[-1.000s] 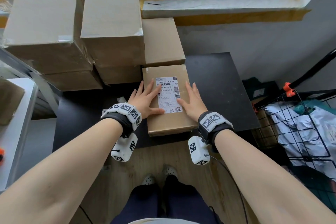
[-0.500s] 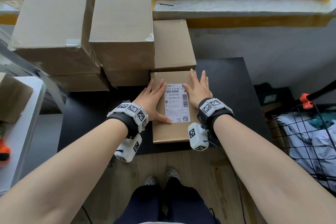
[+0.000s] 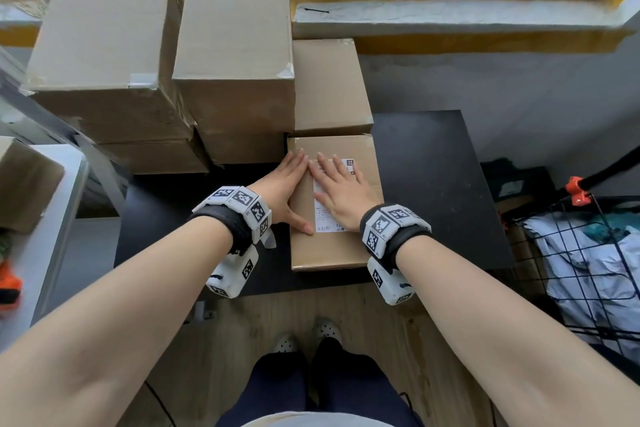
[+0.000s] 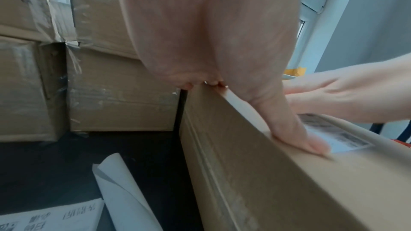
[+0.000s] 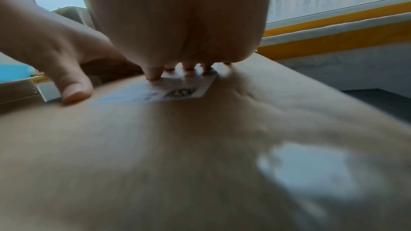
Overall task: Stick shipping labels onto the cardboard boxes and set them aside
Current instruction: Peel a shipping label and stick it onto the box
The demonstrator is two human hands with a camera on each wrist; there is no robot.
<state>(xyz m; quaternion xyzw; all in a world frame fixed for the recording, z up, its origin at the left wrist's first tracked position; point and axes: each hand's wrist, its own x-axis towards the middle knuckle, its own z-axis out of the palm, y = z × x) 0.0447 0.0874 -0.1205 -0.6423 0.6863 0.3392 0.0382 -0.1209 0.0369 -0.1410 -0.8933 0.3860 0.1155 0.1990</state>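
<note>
A low cardboard box [image 3: 332, 250] lies on the black table [image 3: 436, 184] in front of me, with a white shipping label [image 3: 323, 218] on its top. My right hand [image 3: 343, 189] lies flat on the label with straight fingers and covers most of it. My left hand [image 3: 284, 187] rests flat on the box's left top edge, its thumb [image 4: 295, 134] beside the label [image 4: 333, 136]. From the right wrist, the fingertips [image 5: 153, 74] press the label [image 5: 177, 90] on the box [image 5: 200, 147].
Taller cardboard boxes [image 3: 235, 52] are stacked behind and left of this box, another [image 3: 329, 87] right behind it. Curled backing paper [image 4: 124, 191] and a printed sheet [image 4: 51, 217] lie on the table to the left. A wire basket [image 3: 581, 263] with bags stands at right.
My right hand has slid from the box's right side leftward onto the label. My left hand has moved up along the left edge, fingers now near the right hand's.
</note>
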